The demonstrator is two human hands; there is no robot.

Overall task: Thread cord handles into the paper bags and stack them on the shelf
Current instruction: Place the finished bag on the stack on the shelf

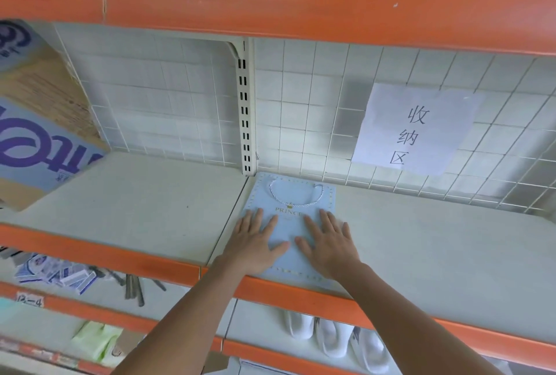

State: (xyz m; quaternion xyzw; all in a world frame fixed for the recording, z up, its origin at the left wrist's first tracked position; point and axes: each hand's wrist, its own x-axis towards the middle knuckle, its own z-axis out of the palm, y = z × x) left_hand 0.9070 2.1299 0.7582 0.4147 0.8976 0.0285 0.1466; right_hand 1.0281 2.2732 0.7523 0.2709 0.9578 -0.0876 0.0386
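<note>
Where the cream shelf (421, 239) meets its left neighbour, your inventory runs left to right as follows. Far left: a cardboard box (39, 122) with purple lettering, tilted, leaning on the adjoining shelf board. Centre: a slotted white upright (245, 110) against a white wire grid back panel (168, 88).

Just right of the upright lies one pale blue paper bag (288, 224), flat on its face, its long axis running from the orange front lip (301, 293) back toward the grid. Its mouth end points away from you, its bottom edge sits at the front lip. Gold dots border the matte paper; gold lettering reading "PRINCE" shows mid-face. A twisted blue-and-white cord handle (296, 194) lies in a loop on the upper part of the bag, both ends threaded in near the far edge.

Your left hand (255, 242) rests flat on the bag's left half, fingers straight and spread, gripping nothing. Your right hand (326, 242) rests flat on the right half, likewise spread, thumbs nearly meeting.

Right: a white paper sign (415, 131) with three black characters hangs on the grid.

Below: white slippers (331, 338) on the lower shelf, beside a pale green pack (96, 341) further left.
</note>
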